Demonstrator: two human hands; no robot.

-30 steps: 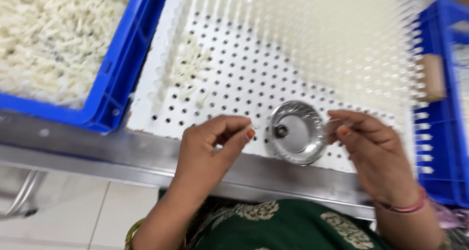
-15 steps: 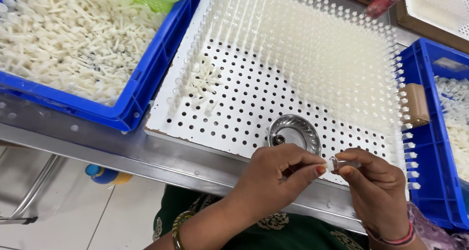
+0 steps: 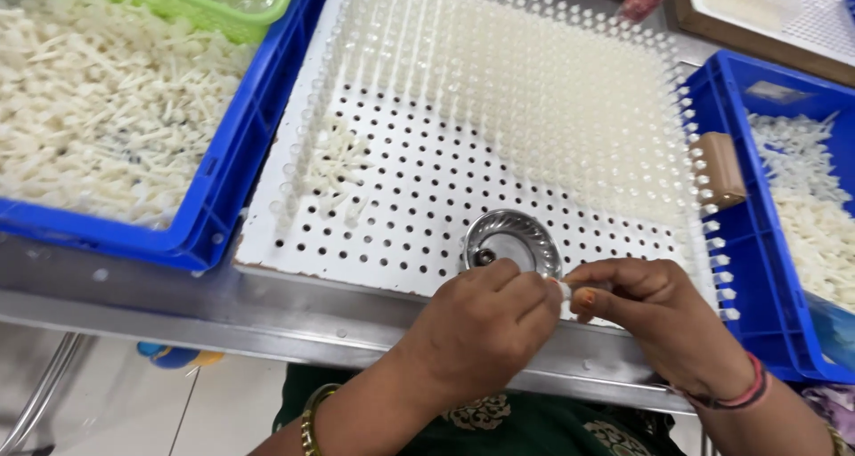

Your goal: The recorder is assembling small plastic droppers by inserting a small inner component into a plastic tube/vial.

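Note:
My left hand and my right hand meet fingertip to fingertip over the near edge of a white perforated board. Between the fingertips is a small white plastic piece; both hands pinch it. Just beyond the hands a small round metal bowl rests on the board. Upright white plastic pins fill the far and right parts of the board. A loose heap of the same white pieces lies on the board's left side.
A blue crate full of white plastic pieces stands at the left, with a green tray on top. Another blue crate with white pieces is at the right. A metal table edge runs along the front.
Both hands have left the bowl's sides and come together in front of it, pinching a small white piece. The view has shifted, showing more of the board and crates.

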